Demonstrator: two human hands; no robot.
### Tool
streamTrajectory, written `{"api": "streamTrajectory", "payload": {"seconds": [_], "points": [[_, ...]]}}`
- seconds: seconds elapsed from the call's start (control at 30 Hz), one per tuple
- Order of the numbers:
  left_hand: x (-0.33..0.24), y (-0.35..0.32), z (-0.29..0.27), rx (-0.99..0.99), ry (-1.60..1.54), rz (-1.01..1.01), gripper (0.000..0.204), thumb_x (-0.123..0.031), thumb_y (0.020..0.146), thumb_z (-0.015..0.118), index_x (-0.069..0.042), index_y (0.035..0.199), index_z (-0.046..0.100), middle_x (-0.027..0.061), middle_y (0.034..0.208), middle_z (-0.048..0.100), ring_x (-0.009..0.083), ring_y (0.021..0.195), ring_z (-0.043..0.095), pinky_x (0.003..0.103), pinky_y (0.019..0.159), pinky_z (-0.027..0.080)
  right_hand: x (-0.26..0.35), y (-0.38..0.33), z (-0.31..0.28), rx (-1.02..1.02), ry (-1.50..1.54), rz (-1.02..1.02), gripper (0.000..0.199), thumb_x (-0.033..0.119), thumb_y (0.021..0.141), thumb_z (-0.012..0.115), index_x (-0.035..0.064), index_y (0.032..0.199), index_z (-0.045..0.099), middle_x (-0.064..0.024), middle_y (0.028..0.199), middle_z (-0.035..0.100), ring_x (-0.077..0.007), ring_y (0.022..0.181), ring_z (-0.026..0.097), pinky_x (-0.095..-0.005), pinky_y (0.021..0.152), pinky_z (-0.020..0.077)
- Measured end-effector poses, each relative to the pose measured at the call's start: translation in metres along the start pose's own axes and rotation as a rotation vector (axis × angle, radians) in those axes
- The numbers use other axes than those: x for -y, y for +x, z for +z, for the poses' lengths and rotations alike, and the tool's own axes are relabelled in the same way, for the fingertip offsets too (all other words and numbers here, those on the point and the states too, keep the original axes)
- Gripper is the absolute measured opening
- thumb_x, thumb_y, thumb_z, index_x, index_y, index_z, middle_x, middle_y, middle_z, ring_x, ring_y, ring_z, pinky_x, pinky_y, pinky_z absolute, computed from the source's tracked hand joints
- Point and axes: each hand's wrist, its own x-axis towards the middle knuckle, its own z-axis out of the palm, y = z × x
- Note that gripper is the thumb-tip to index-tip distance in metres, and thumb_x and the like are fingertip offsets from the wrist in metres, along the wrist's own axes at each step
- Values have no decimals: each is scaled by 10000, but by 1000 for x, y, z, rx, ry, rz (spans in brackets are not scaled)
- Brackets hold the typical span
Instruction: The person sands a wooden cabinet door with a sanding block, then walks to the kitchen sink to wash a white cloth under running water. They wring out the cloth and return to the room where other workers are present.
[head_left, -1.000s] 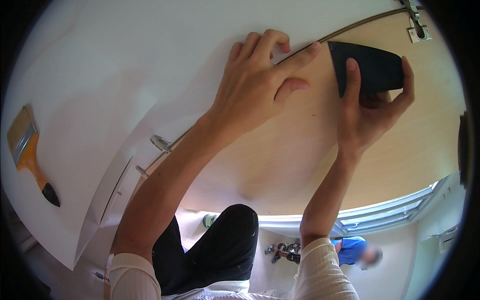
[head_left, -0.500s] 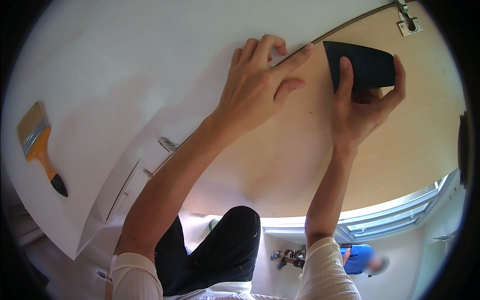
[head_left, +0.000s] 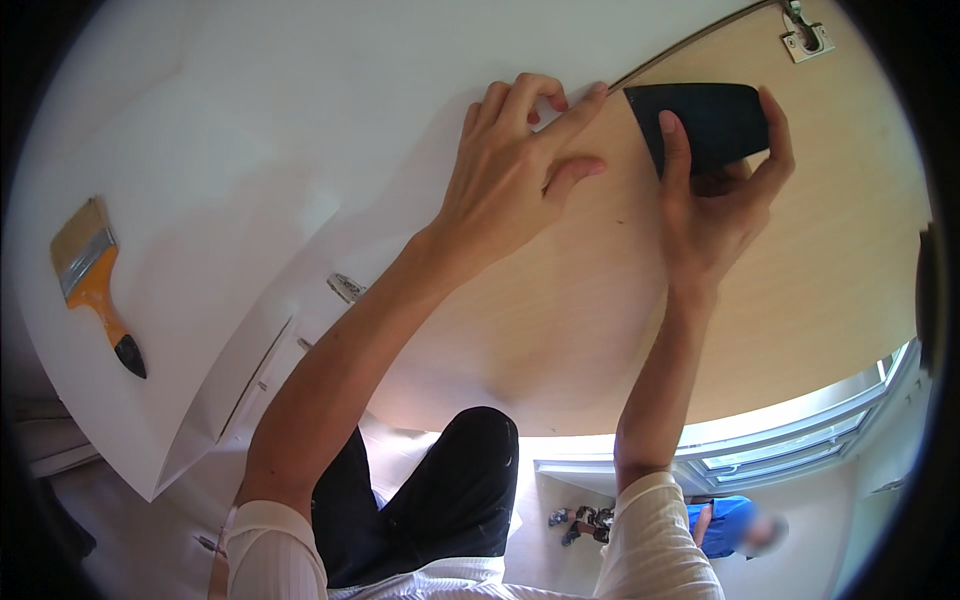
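My right hand [head_left: 712, 220] grips a black, flat scraper [head_left: 715, 115] with a tapered outline, the thumb on its near face and a finger around its right edge. The other fingers are partly hidden behind it. One corner of the scraper lies by the seam between a pale wood-coloured door [head_left: 540, 330] and a white panel [head_left: 300, 110]. My left hand [head_left: 505, 165] is beside that seam, index finger stretched toward the scraper's corner, thumb apart, the remaining fingers loosely bent. Nothing shows in its grasp.
A wide paintbrush [head_left: 92, 285] with an orange handle lies on the white panel at the left. Metal hinges [head_left: 808, 42] sit at the door's upper right and beside my left forearm [head_left: 345, 288]. Beyond the door are a window [head_left: 790, 455] and a person in blue [head_left: 722, 525].
The scraper and my right hand have shifted slightly left, and the scraper's corner is closer to my left index finger. The view has moved a little, so the brush appears farther right.
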Motion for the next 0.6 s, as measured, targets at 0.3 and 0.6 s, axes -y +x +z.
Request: {"api": "streamTrajectory", "payload": {"seconds": [0.3,0.6], "points": [[0,1,-3,-6,11,-12,553,-215,731,752,-131,1251,583,68,1034,505,225,855,465,353,807,419,9,3,-2,86,-1,116,657,52,801,712,44,1322,312,-170,939,643,-207,695,669,-245,587,533],[-14,53,12,-149,-304,-231,196,-135,738,752,-55,911,703,38,817,634,144,631,546,283,568,439,7,3,-7,-315,286,122,710,72,796,727,77,1334,265,-211,1073,585,-222,868,642,-247,702,531]]}}
